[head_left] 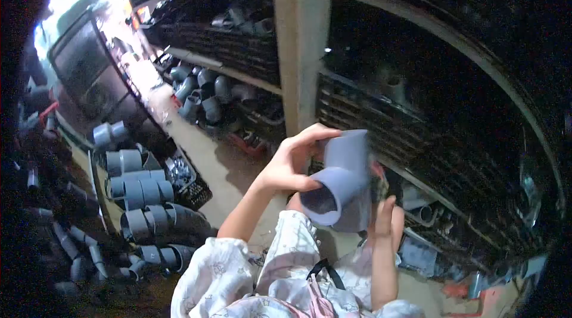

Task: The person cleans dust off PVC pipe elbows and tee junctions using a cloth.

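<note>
Grey pipe fitting (350,184) looks light, stiff, slick, best held round its outside; left hand (286,163) grips it, right hand (386,223) can't tell.

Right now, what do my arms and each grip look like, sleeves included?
Your left grip and right grip look bare, without gloves. The left sleeve is white, loose and gathered at its edge, with a small dark-outlined print. The right sleeve shows only a whitish edge.

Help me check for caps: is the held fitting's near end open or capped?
Open: the grey fitting shows a rim around its hollow interior.
</note>
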`<state>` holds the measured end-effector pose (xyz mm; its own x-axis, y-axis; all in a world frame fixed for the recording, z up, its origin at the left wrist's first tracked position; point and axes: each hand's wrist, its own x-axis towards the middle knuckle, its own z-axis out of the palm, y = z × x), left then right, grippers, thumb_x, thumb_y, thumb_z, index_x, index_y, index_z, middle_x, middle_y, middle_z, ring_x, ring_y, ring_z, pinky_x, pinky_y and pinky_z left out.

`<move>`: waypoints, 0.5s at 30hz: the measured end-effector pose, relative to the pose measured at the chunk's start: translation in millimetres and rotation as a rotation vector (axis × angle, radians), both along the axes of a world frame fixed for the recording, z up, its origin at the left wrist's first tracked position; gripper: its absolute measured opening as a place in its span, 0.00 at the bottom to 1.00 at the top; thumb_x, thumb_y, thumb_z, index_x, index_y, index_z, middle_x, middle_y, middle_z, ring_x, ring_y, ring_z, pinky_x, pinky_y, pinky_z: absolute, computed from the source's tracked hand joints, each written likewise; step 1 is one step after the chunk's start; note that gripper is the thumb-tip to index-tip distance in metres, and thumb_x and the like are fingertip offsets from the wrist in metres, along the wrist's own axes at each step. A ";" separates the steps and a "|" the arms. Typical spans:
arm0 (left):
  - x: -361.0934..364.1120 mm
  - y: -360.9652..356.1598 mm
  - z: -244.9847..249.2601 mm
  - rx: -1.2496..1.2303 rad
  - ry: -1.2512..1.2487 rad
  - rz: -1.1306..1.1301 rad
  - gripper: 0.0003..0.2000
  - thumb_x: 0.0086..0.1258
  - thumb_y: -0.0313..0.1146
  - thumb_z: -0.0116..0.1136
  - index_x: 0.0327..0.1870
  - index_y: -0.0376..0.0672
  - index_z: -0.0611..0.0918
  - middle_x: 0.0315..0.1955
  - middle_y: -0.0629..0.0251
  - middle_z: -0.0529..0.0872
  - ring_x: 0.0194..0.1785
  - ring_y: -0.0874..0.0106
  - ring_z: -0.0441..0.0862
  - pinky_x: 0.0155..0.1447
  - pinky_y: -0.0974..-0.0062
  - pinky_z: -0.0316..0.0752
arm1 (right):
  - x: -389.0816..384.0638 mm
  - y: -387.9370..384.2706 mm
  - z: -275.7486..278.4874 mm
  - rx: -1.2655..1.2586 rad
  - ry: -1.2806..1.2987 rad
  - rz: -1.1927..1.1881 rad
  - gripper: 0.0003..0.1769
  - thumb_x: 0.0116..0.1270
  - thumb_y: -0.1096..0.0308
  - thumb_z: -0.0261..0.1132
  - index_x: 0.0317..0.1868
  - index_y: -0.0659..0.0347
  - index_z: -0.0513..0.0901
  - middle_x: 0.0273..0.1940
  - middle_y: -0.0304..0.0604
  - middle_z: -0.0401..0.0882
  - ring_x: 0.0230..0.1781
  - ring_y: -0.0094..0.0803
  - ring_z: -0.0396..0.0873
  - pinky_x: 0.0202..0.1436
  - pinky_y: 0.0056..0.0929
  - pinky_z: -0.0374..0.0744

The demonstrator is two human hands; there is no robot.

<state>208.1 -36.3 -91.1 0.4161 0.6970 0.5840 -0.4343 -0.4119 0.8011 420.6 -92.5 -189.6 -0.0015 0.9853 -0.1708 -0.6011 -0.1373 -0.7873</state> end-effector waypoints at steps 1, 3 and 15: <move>13.1 5.0 16.0 0.042 0.114 -0.035 0.34 0.37 0.35 0.66 0.50 0.35 0.70 0.46 0.63 0.70 0.49 0.73 0.67 0.49 0.78 0.63 | 1.4 9.2 12.5 0.068 0.001 0.056 0.36 0.55 0.39 0.50 0.53 0.61 0.65 0.46 0.42 0.71 0.44 0.32 0.71 0.45 0.31 0.72; 43.2 20.4 33.6 0.111 0.127 -0.201 0.33 0.38 0.35 0.66 0.50 0.35 0.70 0.47 0.63 0.71 0.50 0.74 0.67 0.51 0.76 0.64 | 11.2 22.7 34.9 0.195 -0.009 0.158 0.37 0.53 0.38 0.53 0.52 0.62 0.66 0.45 0.42 0.71 0.42 0.31 0.73 0.43 0.30 0.73; 168.2 -25.0 -43.2 -0.373 -0.139 0.042 0.46 0.43 0.34 0.67 0.62 0.44 0.49 0.56 0.58 0.59 0.59 0.66 0.58 0.60 0.70 0.54 | 62.5 12.6 89.8 0.423 -0.352 -0.545 0.27 0.55 0.53 0.60 0.43 0.71 0.72 0.39 0.43 0.74 0.40 0.28 0.71 0.45 0.26 0.69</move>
